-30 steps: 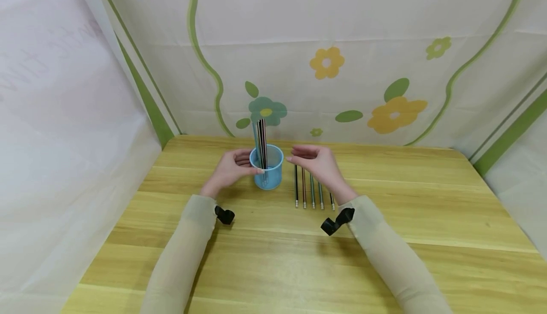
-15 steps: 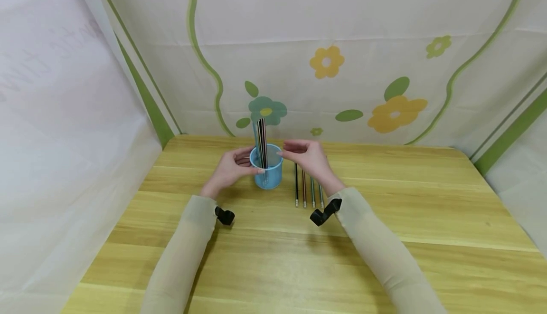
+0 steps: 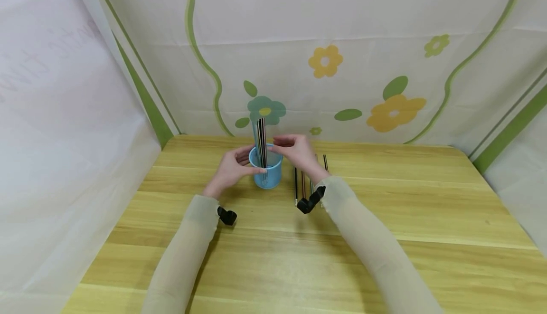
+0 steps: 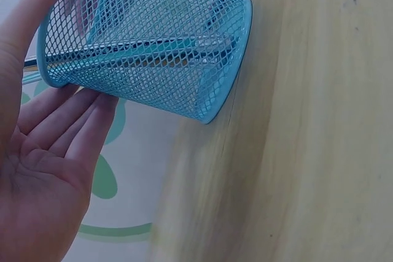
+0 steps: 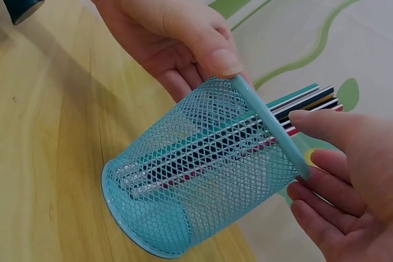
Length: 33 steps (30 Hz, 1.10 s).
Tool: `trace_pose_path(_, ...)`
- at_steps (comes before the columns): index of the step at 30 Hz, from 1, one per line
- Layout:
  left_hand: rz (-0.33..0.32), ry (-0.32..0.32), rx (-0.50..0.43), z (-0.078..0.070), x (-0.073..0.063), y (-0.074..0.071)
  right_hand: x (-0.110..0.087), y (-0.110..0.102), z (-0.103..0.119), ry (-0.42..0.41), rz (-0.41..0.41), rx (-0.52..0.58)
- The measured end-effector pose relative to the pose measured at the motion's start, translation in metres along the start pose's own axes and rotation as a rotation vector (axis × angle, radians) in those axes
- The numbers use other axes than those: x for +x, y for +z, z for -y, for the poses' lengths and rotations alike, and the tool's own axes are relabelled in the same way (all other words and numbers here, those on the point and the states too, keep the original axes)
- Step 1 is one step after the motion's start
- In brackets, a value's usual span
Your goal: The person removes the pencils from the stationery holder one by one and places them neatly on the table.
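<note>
A light-blue mesh pencil holder [image 3: 270,179] stands on the wooden table, with several pencils [image 3: 261,136] leaning toward its left side. My left hand [image 3: 228,172] holds it from the left, thumb on the rim and fingers along the far side. In the left wrist view, the pencils' lower ends show through the mesh [image 4: 166,4]. From the right, my right hand [image 3: 297,151] reaches over the rim. Its thumb [image 5: 322,124] extends over the opening close to the upright pencils, while its loosely bent fingers stay outside the rim; no pencil shows in it.
Several pencils [image 3: 296,188] lie side by side on the table right of the holder, partly under my right forearm. A black wrist camera [image 3: 311,200] hangs over them. A white curtain with flower prints [image 3: 363,29] rises behind the table's back edge.
My right hand has moved left from beside the holder to over its rim, its forearm now covering part of the pencils on the table. The left hand stays on the holder.
</note>
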State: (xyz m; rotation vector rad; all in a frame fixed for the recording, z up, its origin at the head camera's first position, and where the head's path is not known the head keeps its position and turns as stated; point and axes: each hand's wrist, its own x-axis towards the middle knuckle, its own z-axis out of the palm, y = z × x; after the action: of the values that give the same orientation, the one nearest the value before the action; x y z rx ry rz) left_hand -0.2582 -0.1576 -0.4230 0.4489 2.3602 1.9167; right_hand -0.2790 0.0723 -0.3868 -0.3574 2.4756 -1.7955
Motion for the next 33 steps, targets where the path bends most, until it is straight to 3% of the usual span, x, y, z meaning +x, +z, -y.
trace_pose_path(17, -0.015, -0.020, 0.010, 0.002, -0.001, -0.001, 0.022, 0.014, -0.009, -0.017, -0.004, -0.039)
trace_pose_path(33, -0.030, -0.009, 0.010, 0.004, -0.001, 0.000, 0.027, 0.021, -0.007, -0.043, 0.005, 0.027)
